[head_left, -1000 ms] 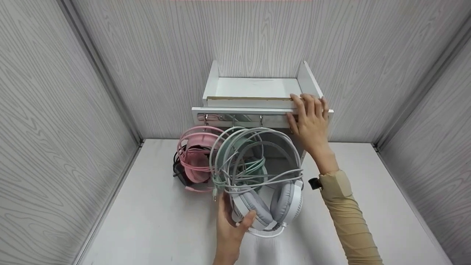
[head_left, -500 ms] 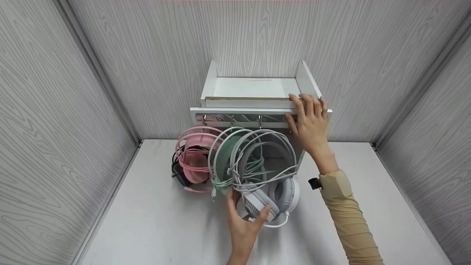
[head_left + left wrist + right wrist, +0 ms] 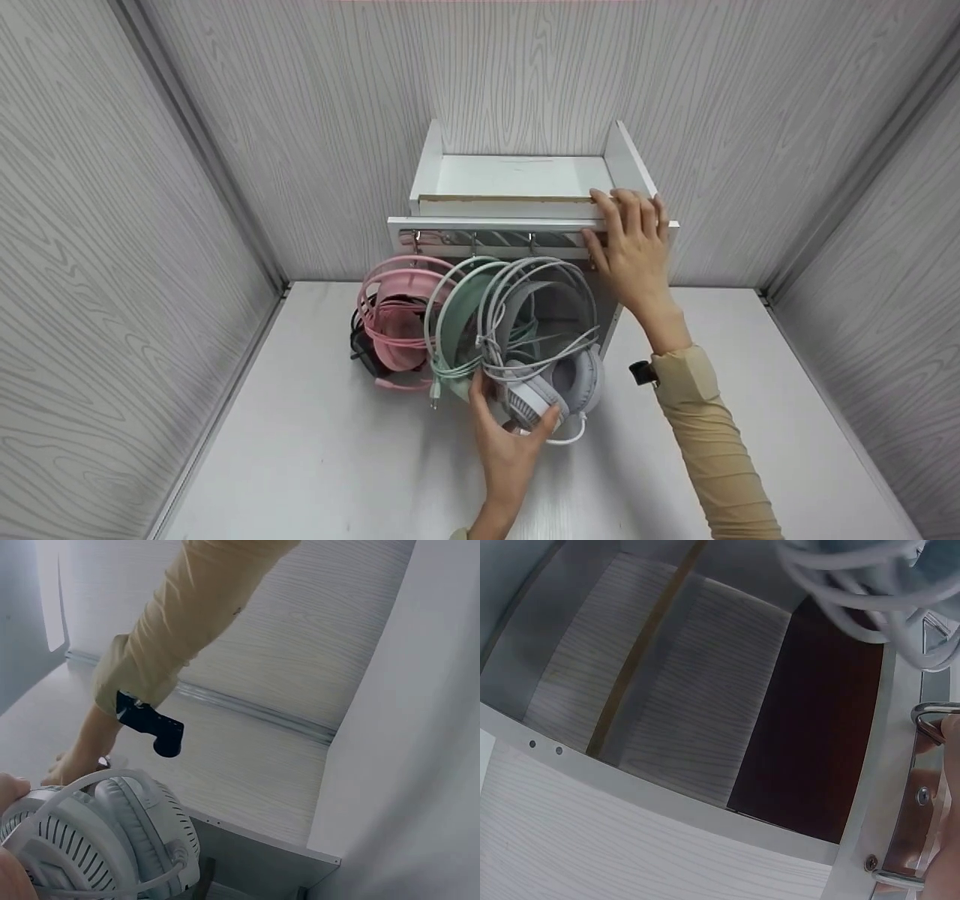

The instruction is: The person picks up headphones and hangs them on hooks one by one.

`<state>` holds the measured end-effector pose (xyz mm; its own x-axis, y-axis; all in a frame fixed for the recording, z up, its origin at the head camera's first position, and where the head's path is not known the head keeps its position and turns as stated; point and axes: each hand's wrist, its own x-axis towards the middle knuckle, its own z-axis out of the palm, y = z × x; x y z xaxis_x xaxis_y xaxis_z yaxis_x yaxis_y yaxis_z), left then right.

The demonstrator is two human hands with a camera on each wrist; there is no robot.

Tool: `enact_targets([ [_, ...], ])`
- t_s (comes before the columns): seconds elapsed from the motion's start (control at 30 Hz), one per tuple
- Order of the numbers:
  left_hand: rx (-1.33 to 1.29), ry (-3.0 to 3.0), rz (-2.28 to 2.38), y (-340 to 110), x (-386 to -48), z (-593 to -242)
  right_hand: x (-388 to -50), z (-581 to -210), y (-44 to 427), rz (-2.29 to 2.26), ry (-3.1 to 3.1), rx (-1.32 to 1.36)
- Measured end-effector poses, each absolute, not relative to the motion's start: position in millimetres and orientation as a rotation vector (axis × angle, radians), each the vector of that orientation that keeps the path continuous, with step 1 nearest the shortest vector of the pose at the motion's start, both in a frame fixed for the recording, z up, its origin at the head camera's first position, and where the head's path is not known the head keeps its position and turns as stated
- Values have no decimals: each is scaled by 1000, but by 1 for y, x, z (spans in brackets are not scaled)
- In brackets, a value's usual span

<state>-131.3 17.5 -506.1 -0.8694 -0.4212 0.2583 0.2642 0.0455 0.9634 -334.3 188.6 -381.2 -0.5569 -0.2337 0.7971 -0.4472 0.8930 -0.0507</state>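
Observation:
My left hand (image 3: pixel 510 450) holds a pair of white and grey headphones (image 3: pixel 534 401) by one ear cup, thumb in front and fingers behind. Their looped cable surrounds the grey headband, which stands before the third hook; whether it hangs on it cannot be told. In the left wrist view the headphones (image 3: pixel 142 832) fill the lower left corner. My right hand (image 3: pixel 637 259) grips the right end of the white rack (image 3: pixel 517 223), fingers over the top edge and thumb at the front rail. The right wrist view shows metal hooks (image 3: pixel 934 716) beside that hand.
Left of the white headphones, a green headset (image 3: pixel 456 319) and a pink headset (image 3: pixel 401 334) hang under the rack, with a black headset (image 3: pixel 367 356) behind. An open-topped white shelf (image 3: pixel 517 176) stands above the hook rail. Grey wood-grain walls enclose the white tabletop (image 3: pixel 315 465).
My left hand has pushed the white headphones away from me, up towards the rack, while shifting right. The headphones look smaller and the green headset shows more. The right hand stays in place.

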Motion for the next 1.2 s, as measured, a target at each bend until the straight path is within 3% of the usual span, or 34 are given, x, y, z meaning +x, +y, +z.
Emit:
enact_targets([
  [0.8, 179, -2145, -1249, 35, -141, -532, -334, -381, 190, 291, -2198, 479],
  [1.2, 7, -1967, -1409, 5, -136, -525, -336, -382, 190, 280, -2182, 478],
])
